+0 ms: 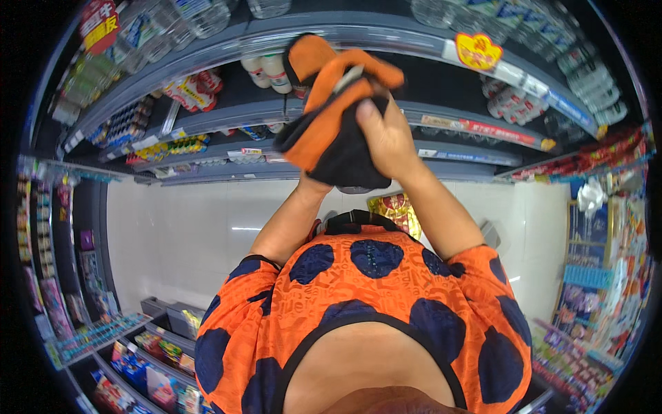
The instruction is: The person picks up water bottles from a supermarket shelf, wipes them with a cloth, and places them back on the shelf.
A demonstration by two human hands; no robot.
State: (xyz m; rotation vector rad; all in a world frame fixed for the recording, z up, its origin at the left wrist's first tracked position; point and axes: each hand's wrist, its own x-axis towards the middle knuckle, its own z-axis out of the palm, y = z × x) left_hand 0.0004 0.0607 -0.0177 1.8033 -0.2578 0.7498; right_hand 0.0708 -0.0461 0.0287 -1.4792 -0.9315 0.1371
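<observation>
A bundle of orange and black cloth (331, 139) is held up before the shelves, its folds blurred. My right hand (385, 137) grips its right side, thumb pressed on the black part and fingers mostly hidden behind. Of my left hand (316, 183) only the wrist end shows below the cloth. The bundle covers its fingers, so their grip cannot be made out. Near the top, a small pale strip (349, 77) lies among the orange folds. Under the cloth's lower edge peeks a bit of a grey thing (354, 190).
A grey shelf unit (289, 111) curves across the front, with white bottles (269, 72), red-and-white packs (194, 90) and clear bottles (155, 33). A gold packet (395, 209) is low by my body, above the pale tiled floor (170, 233). More stocked shelves stand on both sides.
</observation>
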